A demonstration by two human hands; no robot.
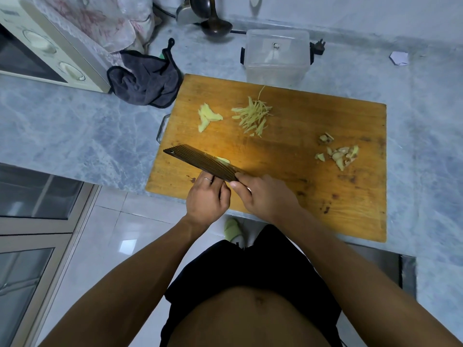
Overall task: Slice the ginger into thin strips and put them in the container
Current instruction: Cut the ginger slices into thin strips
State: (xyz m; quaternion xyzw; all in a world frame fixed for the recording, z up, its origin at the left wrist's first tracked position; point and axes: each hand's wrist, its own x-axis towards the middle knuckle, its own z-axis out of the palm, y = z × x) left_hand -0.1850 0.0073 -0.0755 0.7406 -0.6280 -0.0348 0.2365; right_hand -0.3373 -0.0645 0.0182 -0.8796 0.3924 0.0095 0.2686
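1. Both hands are seen at the near edge of the cutting board (300, 196): the right hand (265, 196) is closed round the handle end of a dark, ridged cleaver (200, 161), while the fingers of the left hand (208, 194) are curled up against the flat of the blade, judged to be wiping off a stuck bit of ginger.
2. A pale ginger slice (223, 160) is seen just beyond the blade's far edge, touching it.
3. Trimmed peel and scraps (338, 154) are kept apart at the board's right side, probably as waste.
4. Further back, uncut ginger pieces (206, 117) and a loose heap of thin ginger strips (253, 116) lie side by side, the strips nearer the container, likely for an easy transfer.
5. A clear plastic container (276, 55) is set on the marble tabletop (75, 126) just beyond the board's far edge; no strips can be made out in it.
6. A dark cloth (145, 78) and a cream oven (37, 48) are seen at far left.
7. No brand, label or legible writing can be read anywhere.
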